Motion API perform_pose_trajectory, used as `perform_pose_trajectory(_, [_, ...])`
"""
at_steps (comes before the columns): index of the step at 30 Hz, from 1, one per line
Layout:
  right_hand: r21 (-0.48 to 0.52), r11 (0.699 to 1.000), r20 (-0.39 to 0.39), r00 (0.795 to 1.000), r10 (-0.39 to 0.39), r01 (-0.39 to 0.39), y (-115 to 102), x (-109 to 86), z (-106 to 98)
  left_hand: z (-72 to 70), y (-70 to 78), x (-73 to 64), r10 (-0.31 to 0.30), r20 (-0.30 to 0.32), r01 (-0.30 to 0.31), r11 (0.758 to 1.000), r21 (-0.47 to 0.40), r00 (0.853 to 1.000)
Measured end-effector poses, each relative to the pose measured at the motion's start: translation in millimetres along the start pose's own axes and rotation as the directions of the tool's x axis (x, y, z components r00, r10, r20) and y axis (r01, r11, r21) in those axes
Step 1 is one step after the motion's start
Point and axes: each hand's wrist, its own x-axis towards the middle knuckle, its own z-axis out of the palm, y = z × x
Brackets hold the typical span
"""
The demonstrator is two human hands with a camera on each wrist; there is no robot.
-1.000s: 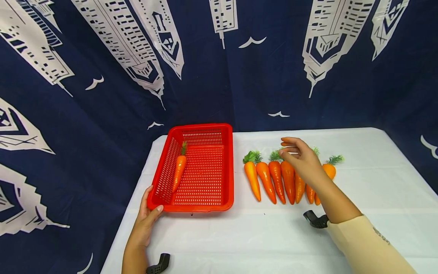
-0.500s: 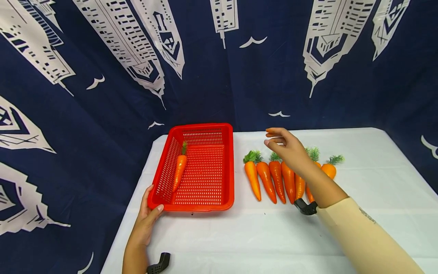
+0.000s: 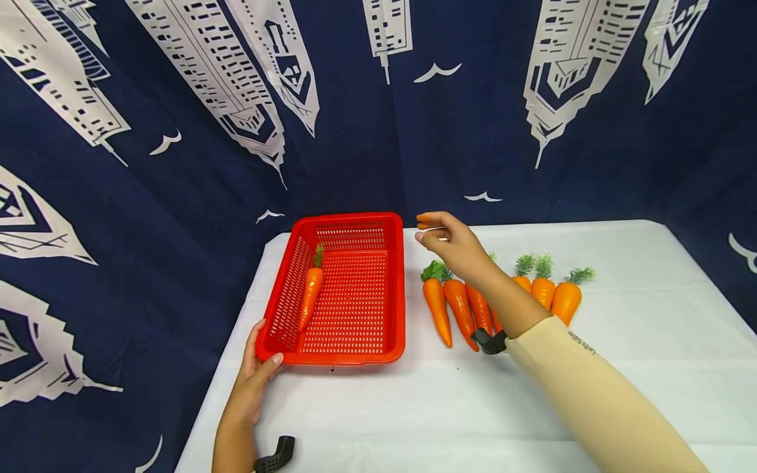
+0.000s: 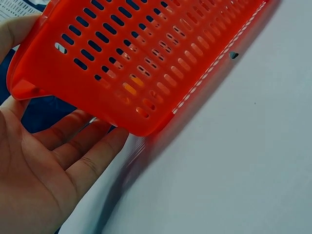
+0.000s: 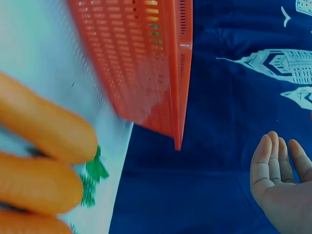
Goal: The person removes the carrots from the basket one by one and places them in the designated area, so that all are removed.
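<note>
My left hand holds the near left corner of a red plastic basket, its thumb on the rim. In the left wrist view, several fingers lie under that corner of the basket. One orange carrot with a green top lies inside, along the left wall. My right hand is in the air just right of the basket's far right corner, holding nothing. In the right wrist view its fingers are loosely extended. Several carrots lie in a row below the right forearm, which hides some of them.
The things stand on a white-covered table. Behind it hangs a dark blue curtain printed with white buildings and birds. A black wrist camera sits under the right wrist, another black wrist camera by the left.
My right hand has moved left and slightly away from me, from above the carrot row to beside the basket. The left hand, the basket and the carrots stay where they were.
</note>
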Motion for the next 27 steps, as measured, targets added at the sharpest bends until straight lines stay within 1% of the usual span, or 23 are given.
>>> perform_pose_trajectory(8, [0.077, 0.997, 0.021, 0.999, -0.024, 0.022, -4.8, 18.2, 26.0, 0.7, -0.3, -0.1, -0.001, -0.007, 0.001, 1.0, -0.009, 1.0])
perform_pose_trajectory(20, [0.155, 0.988, 0.064, 0.998, -0.015, 0.005, -13.5, 41.3, 58.4, -0.4, -2.1, 0.9, 0.002, -0.011, -0.002, 1.0, -0.011, 1.0])
perform_pose_trajectory(23, [0.163, 0.987, 0.072, 0.997, -0.01, -0.002, -16.3, 46.4, 64.8, -0.2, -1.8, 0.7, 0.013, -0.006, -0.013, 1.0, -0.008, 1.0])
perform_pose_trajectory(27, [0.176, 0.984, 0.079, 0.997, -0.025, 0.011, -20.8, 53.4, 73.3, 0.3, -0.7, 0.8, 0.027, -0.005, -0.027, 1.0, -0.011, 1.0])
